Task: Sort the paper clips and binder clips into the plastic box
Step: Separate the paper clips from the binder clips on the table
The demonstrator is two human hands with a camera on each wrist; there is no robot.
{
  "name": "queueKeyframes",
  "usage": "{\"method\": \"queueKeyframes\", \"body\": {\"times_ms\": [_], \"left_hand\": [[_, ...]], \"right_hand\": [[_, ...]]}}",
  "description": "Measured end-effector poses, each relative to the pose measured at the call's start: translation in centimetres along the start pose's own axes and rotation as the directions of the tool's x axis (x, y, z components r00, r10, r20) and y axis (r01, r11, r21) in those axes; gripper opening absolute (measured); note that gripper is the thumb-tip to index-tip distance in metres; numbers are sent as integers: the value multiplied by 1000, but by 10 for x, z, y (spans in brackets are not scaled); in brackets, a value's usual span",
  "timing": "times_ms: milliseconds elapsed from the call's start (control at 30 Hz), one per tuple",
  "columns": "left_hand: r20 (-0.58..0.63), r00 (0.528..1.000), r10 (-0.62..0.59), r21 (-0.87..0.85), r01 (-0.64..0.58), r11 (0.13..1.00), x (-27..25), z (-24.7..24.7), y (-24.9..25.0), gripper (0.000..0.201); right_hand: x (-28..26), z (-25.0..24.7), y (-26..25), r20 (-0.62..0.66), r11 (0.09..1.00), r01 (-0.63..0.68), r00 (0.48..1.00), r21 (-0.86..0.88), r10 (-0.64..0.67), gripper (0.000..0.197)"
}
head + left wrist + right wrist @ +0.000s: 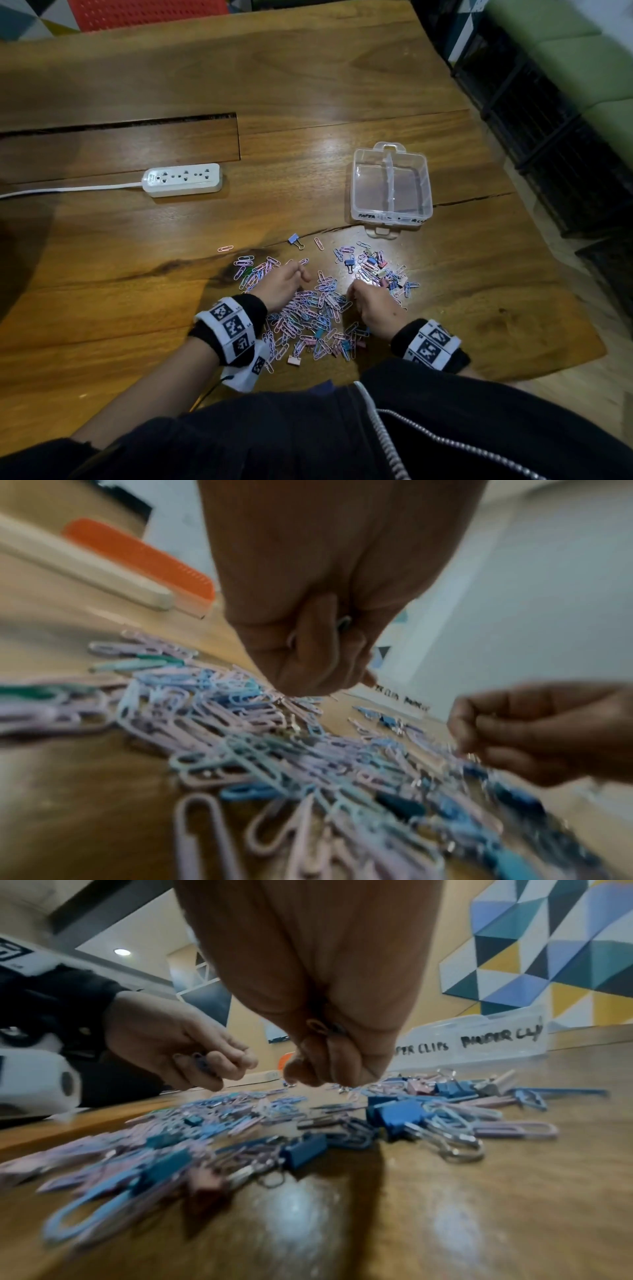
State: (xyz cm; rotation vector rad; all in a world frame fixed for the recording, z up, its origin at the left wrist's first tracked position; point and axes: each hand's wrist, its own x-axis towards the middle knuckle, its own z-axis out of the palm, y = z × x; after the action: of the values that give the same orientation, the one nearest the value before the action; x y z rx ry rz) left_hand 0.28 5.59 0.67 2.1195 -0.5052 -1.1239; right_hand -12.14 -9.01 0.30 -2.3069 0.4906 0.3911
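Observation:
A clear plastic box [359,192] with a middle divider stands open on the wooden table, labelled "paper clips" and "binder clips" on its front wall [479,1042]. In front of it lies a spread pile of pastel paper clips [308,318] mixed with small binder clips [371,265]. My left hand [301,274] hovers over the pile's left part, its fingers curled round paper clips [343,623] that peek out of the fist. My right hand [354,291] is over the pile's right part, curled round a binder clip whose wire loop [314,1024] shows in the palm.
A white power strip [183,180] with its cable lies at the left of the table. A lone blue binder clip [295,240] and stray paper clips sit between pile and box. Black crates [548,144] stand beyond the table's right edge.

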Motion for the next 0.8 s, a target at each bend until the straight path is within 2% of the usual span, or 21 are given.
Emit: {"method": "queueKeyframes", "body": {"times_ms": [67, 100, 200, 267, 333, 433, 500, 567, 700, 800], "left_hand": [[-67, 996, 61, 300, -38, 953, -3, 5, -1, 29], [-83, 993, 82, 383, -45, 923, -4, 8, -1, 29], [-70, 995, 65, 398, -32, 917, -6, 13, -3, 22], [-83, 996, 45, 380, -10, 925, -8, 15, -2, 24], [-99, 994, 54, 469, -1, 883, -11, 16, 2, 39], [-81, 994, 71, 649, -1, 761, -11, 22, 3, 69], [-72, 995, 74, 710, -1, 704, -13, 28, 1, 77], [-65, 995, 78, 718, -8, 696, -17, 33, 1, 70], [-84, 984, 157, 712, -51, 700, -18, 39, -1, 35], [-52, 984, 172, 728, -80, 681, -15, 41, -3, 24]], "right_hand": [[-9, 6, 1, 80, 998, 43, 996, -43, -39, 11], [-12, 8, 1, 125, 996, 61, 991, -68, -52, 17], [-14, 17, 9, 201, 975, 128, 975, -182, -90, 44], [-13, 22, 12, 181, 968, 145, 978, -203, -109, 46], [-11, 21, 9, 143, 983, 124, 984, -134, -105, 39], [-8, 14, 6, 129, 998, 70, 989, -3, -69, 30], [-8, 8, 7, 122, 998, 55, 991, -8, -54, 28], [-9, 6, 9, 102, 997, 48, 994, -63, -41, 29], [-7, 14, 5, 33, 984, 41, 999, -175, -35, 42], [-6, 23, 0, 59, 982, -11, 998, -188, 22, 51]]}}
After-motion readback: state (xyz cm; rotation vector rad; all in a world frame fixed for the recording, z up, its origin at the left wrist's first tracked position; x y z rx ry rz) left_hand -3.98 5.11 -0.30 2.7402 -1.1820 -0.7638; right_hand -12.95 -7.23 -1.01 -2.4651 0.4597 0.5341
